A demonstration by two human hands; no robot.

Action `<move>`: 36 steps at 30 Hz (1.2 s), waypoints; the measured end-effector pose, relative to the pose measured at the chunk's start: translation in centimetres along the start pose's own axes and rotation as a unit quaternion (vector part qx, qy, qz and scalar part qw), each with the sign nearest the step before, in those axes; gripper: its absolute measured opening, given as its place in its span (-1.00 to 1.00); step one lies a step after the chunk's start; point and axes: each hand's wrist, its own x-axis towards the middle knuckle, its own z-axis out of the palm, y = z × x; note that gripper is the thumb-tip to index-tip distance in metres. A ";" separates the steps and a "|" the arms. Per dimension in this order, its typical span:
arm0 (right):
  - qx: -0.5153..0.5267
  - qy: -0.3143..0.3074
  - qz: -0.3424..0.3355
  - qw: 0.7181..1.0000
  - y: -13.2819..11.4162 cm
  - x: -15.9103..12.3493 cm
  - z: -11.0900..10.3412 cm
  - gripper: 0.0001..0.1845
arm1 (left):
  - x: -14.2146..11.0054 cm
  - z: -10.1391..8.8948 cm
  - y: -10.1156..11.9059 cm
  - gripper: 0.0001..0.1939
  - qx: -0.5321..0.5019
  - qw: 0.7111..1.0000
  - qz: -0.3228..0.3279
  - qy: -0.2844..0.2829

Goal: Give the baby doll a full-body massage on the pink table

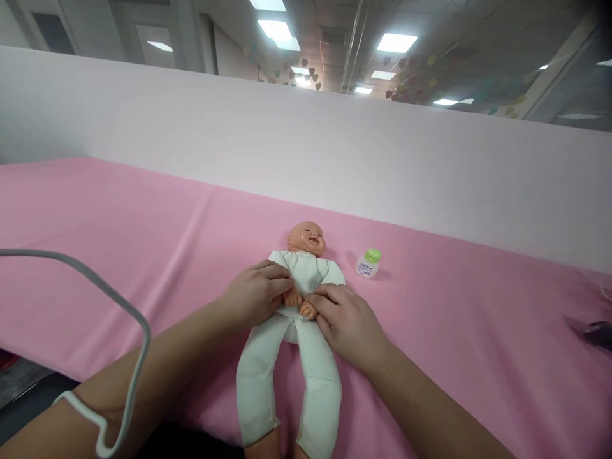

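Note:
A baby doll lies on its back on the pink cloth, its head away from me and its legs toward me. Its body is white fabric; its head, hands and feet are skin-toned plastic. My left hand is closed around the doll's arm on the left side, near its wrist. On the other side, my right hand grips the opposite arm, fingers and thumb at the wrist. Both doll hands meet over its belly. Right of the doll's head stands a small clear bottle with a green cap and a printed label.
Pink cloth covers the table, with a white partition behind it. A grey cable loops over my left forearm. A dark object lies at the right edge.

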 end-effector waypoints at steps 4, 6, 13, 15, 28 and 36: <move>0.047 0.033 0.021 0.998 0.4 -0.2 0.1 -0.66 | 0.0 0.0 -0.2 -0.76 -0.050 0.997 -0.054 0.012; 0.087 0.068 0.045 0.993 1.1 -0.4 -0.1 -0.67 | -0.1 0.0 -0.5 -0.80 -0.101 0.988 -0.112 0.041; 0.180 0.229 0.375 0.880 6.1 -1.4 -1.1 -0.47 | -0.9 0.5 -5.0 -0.72 -0.345 0.806 -0.420 0.235; 0.191 0.233 0.446 0.843 8.1 -1.8 -1.2 -0.36 | -1.4 0.7 -6.9 -0.72 -0.367 0.740 -0.485 0.289; 0.338 0.091 0.528 0.774 12.9 -3.7 -0.4 -0.59 | -3.1 0.4 -8.6 -0.51 -0.168 0.707 -0.654 0.211; 0.386 0.137 0.508 0.758 13.6 -3.9 0.0 -0.52 | -3.0 -1.9 -4.7 -0.41 -0.024 0.776 -0.621 0.108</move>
